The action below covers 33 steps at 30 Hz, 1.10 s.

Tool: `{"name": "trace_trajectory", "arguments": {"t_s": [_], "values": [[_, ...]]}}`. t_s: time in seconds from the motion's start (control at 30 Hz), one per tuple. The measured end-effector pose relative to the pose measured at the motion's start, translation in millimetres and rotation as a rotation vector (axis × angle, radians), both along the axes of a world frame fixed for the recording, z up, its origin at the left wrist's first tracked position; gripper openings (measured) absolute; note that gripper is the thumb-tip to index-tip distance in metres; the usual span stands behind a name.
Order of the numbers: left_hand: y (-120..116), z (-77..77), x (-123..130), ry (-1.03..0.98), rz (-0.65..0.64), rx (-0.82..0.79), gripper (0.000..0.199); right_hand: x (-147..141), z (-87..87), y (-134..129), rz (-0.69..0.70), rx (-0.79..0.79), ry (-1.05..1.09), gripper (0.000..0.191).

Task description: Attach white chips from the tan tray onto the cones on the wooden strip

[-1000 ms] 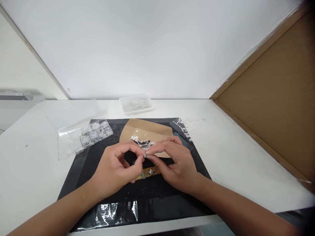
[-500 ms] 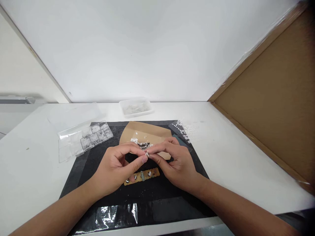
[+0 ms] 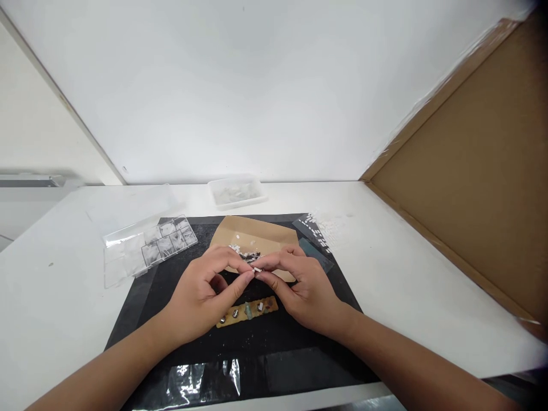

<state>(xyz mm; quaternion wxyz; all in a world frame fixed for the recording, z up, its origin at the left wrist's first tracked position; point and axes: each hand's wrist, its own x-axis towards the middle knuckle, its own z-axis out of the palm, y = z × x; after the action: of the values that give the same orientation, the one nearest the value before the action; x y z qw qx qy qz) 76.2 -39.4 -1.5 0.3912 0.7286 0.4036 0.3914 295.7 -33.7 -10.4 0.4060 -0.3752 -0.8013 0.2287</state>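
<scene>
Over the black mat [image 3: 282,365], my left hand [image 3: 209,291] and my right hand [image 3: 299,285] meet fingertip to fingertip. Pinched between them is a small white and metallic piece [image 3: 257,270], too small to make out fully. Thumb and index finger of each hand are closed on it. Just below the fingertips lies a yellowish strip [image 3: 240,323] bearing several small metal pieces and a greenish one. Behind the hands, a brown paper tray [image 3: 274,231] holds white bits and dark pieces, partly covered by my fingers.
A clear compartment box [image 3: 166,242] with bagged pieces lies on the left, overlapping the mat. Behind the mat sits a white plastic tub [image 3: 237,192]. Clear sheets with small white stickers [image 3: 321,231] lie at the mat's back right. A cardboard panel [image 3: 471,148] stands at the right.
Both hands still hold the small piece, which now shows more of its white side. The left fingers have shifted slightly and uncover more of the strip. The whole view has moved slightly.
</scene>
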Motion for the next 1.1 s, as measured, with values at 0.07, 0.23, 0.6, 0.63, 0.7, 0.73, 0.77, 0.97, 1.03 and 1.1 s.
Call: {"name": "trace_trajectory", "arguments": {"t_s": [0.07, 0.23, 0.6, 0.63, 0.7, 0.73, 0.77, 0.97, 1.03, 1.1], "values": [[2.5, -1.0, -2.2, 0.053, 0.009, 0.116, 0.009, 0.3, -0.1, 0.6, 0.008, -0.017, -0.011, 0.013], [12.9, -5.2, -9.2, 0.174, 0.131, 0.418, 0.007, 2.8, 0.6, 2.2, -0.002, -0.013, -0.016, 0.010], [38.9, -11.3, -29.8, 0.393, 0.303, 0.612, 0.010, 4.7, 1.3, 4.8, 0.043, 0.047, -0.060, 0.010], [40.3, -12.3, -31.2, 0.402, 0.298, 0.607, 0.011, 4.9, 1.2, 4.9, 0.042, 0.063, -0.060, 0.010], [42.0, -13.7, -33.1, 0.414, 0.284, 0.598, 0.012, 5.7, 1.7, 4.8, 0.027, 0.084, -0.058, 0.009], [42.4, -14.0, -33.6, 0.416, 0.278, 0.600, 0.012, 6.3, 2.2, 4.7, 0.016, 0.089, -0.054, 0.008], [42.6, -14.0, -33.8, 0.418, 0.272, 0.605, 0.013, 6.8, 2.8, 4.5, 0.006, 0.089, -0.049, 0.008], [44.6, -11.4, -34.5, 0.437, 0.245, 0.641, 0.019, 9.9, 4.8, 5.9, 0.010, 0.104, -0.057, 0.008], [44.3, -8.3, -35.1, 0.418, 0.222, 0.650, 0.019, 10.7, 4.9, 7.8, 0.008, 0.090, -0.062, 0.008], [41.7, -3.6, -34.8, 0.394, 0.154, 0.642, 0.021, 11.9, 6.7, 10.0, 0.004, 0.066, -0.059, 0.007]]}}
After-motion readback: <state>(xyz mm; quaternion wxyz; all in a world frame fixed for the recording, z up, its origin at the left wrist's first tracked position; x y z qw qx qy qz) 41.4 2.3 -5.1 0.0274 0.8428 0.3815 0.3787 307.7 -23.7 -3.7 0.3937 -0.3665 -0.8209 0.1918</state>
